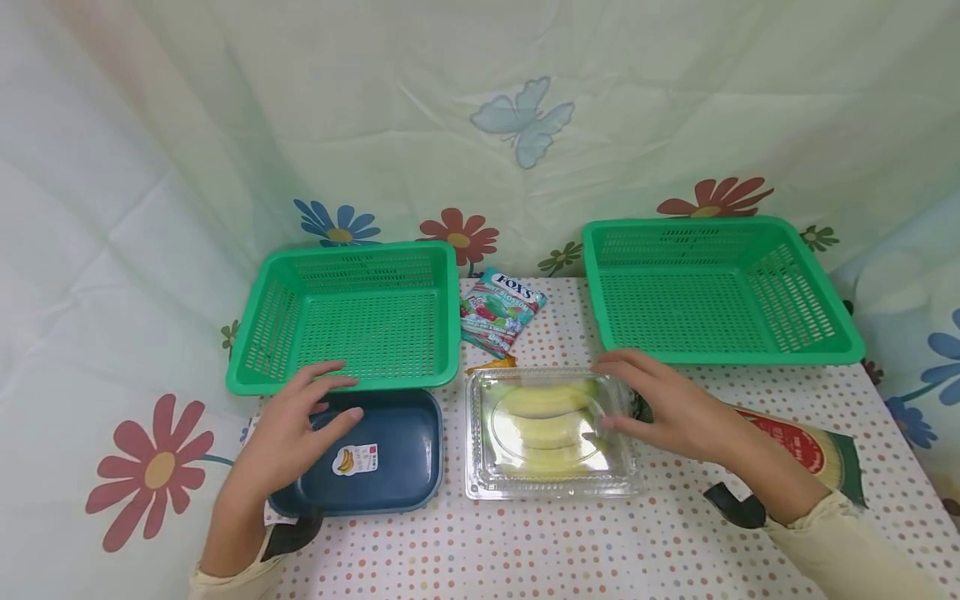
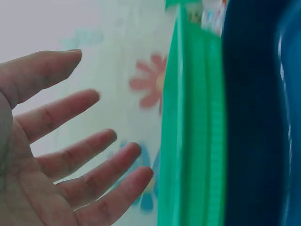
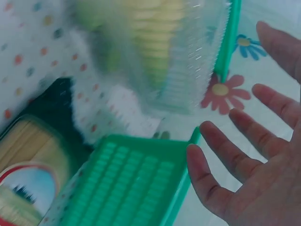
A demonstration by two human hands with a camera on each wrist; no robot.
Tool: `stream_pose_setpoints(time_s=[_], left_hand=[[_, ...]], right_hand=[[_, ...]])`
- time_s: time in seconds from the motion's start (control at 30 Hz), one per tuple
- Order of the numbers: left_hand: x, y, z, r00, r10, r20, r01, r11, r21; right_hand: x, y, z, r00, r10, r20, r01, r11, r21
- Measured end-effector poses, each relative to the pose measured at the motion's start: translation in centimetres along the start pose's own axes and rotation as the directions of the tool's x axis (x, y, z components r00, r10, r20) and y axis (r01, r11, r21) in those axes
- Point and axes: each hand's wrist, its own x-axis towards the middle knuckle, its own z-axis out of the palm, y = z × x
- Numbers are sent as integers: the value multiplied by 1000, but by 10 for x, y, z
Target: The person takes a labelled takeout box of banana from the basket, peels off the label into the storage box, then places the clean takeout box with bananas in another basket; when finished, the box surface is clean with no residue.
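My left hand [image 1: 292,433] hovers over the left side of a dark blue tray [image 1: 405,450] that carries a banana sticker [image 1: 356,459]. Its fingers are spread and relaxed in the left wrist view, with nothing in them. At the right edge of a clear plastic clamshell box [image 1: 487,483] is my right hand [image 1: 667,408], its fingers loosely extended and overlapping the lid's corner in the head view. Inside the closed box lie yellow-green bananas [image 1: 543,429]. The right wrist view shows that palm bare, the box [image 3: 178,84] off beyond the fingertips.
Two green plastic baskets stand at the back, a left basket [image 1: 360,333] and a right basket [image 1: 690,312]. Between them lies a Fox's candy bag [image 1: 501,310]. A pack of noodles [image 1: 806,454] lies under the right forearm. Floral curtain [image 1: 450,108] hangs behind the dotted tablecloth [image 1: 480,558].
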Motion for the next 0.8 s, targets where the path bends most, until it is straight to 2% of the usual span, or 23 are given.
stream_pose_setpoints(time_s=[0.13, 0.3, 0.43, 0.6, 0.8], left_hand=[[13, 17, 24, 995, 89, 47, -88, 996, -11], [25, 43, 51, 977, 174, 126, -170, 985, -39], [31, 57, 70, 960, 196, 200, -181, 979, -94], [33, 64, 91, 942, 218, 256, -192, 974, -123], [34, 67, 113, 936, 194, 294, -164, 979, -124]], right_hand=[[-11, 8, 3, 1000, -8, 4, 9, 999, -31], [-21, 17, 6, 999, -38, 26, 39, 999, -21], [-27, 23, 9, 998, -29, 54, 28, 999, 15], [-32, 28, 16, 997, -19, 72, 17, 1000, 19], [-34, 32, 20, 993, 15, 115, -21, 998, 54]])
